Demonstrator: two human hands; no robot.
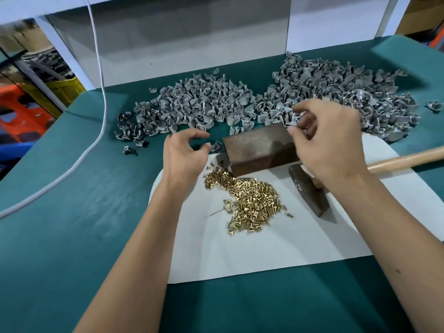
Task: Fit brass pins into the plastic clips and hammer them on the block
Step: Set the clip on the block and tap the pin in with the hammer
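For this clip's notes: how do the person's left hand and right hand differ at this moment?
The left hand hovers low beside the metal block, thumb and forefinger curled apart with nothing between them; the right hand is raised over the block's far right corner, its fingers pinching a grey plastic clip. The left is above the edge of the white sheet, near the brass pins; the right is by the right clip pile. Neither holds the hammer.
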